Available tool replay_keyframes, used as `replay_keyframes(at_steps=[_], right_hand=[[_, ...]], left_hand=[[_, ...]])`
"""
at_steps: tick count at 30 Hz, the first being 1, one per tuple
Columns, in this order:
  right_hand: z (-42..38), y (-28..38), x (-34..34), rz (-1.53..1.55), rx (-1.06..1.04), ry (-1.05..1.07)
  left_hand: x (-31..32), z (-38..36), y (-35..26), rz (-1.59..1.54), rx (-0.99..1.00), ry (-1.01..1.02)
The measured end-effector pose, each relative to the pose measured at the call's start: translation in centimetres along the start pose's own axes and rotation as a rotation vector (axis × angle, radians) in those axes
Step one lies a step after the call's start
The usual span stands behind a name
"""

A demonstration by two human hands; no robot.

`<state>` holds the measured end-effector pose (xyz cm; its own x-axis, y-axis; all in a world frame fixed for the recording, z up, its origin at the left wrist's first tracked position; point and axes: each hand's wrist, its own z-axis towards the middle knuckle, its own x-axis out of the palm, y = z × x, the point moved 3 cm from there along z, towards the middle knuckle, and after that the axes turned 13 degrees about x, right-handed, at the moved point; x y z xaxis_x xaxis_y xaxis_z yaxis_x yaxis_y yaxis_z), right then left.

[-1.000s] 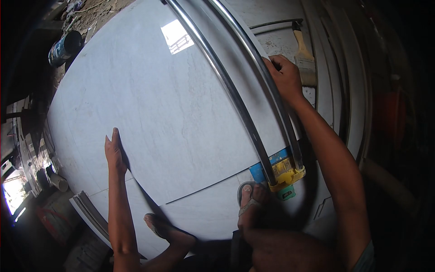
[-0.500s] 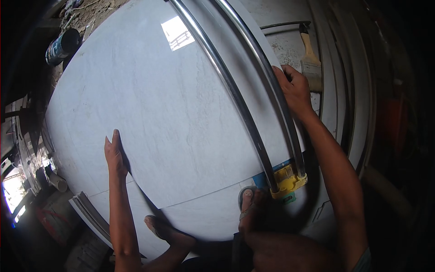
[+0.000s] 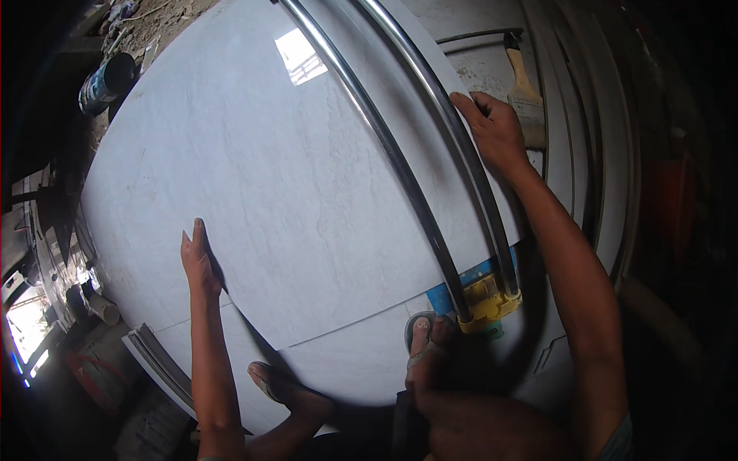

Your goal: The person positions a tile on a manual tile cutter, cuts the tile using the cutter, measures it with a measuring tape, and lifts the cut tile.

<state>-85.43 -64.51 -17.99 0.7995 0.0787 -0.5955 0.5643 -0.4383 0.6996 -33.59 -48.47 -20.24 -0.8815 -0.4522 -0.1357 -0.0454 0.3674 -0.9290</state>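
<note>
A large pale tile [image 3: 254, 192] with faint grey veining lies beneath the two chrome rails of a tile cutter [image 3: 411, 180]. My left hand [image 3: 198, 261] is closed on the tile's left edge, thumb on top, the other fingers mostly hidden. On the opposite side, my right hand [image 3: 498, 131] grips the right edge just outside the rails, its fingertips partly out of sight. The cutter's yellow end bracket [image 3: 492, 307] and a strip of its blue base [image 3: 440, 300] show past the tile's near edge.
A paintbrush [image 3: 523, 84] lies right of the tile. Upper left, a dark can [image 3: 104, 83] rests on its side near rubble. My sandalled feet [image 3: 423, 342] stand near the cutter's near end. Stacked strips [image 3: 157, 361] lie at lower left, and a red object [image 3: 669, 207] stands far right.
The tile has shifted slightly away from me and to the right, exposing more of the blue base. My right hand has moved forward with its edge; my left hand has barely moved.
</note>
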Motion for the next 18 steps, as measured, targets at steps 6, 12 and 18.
replay_keyframes(at_steps=[6,12,18], right_hand=[[0.2,0.4,0.1,0.017,-0.008,-0.012],[0.3,0.1,0.4,0.003,0.004,0.003],[0.1,0.5,0.5,0.009,-0.018,-0.018]], left_hand=[[0.1,0.3,-0.4,0.045,-0.042,-0.046],[-0.1,0.8,-0.5,0.075,-0.033,-0.071],[-0.6,1.2,-0.5,0.037,-0.054,-0.041]])
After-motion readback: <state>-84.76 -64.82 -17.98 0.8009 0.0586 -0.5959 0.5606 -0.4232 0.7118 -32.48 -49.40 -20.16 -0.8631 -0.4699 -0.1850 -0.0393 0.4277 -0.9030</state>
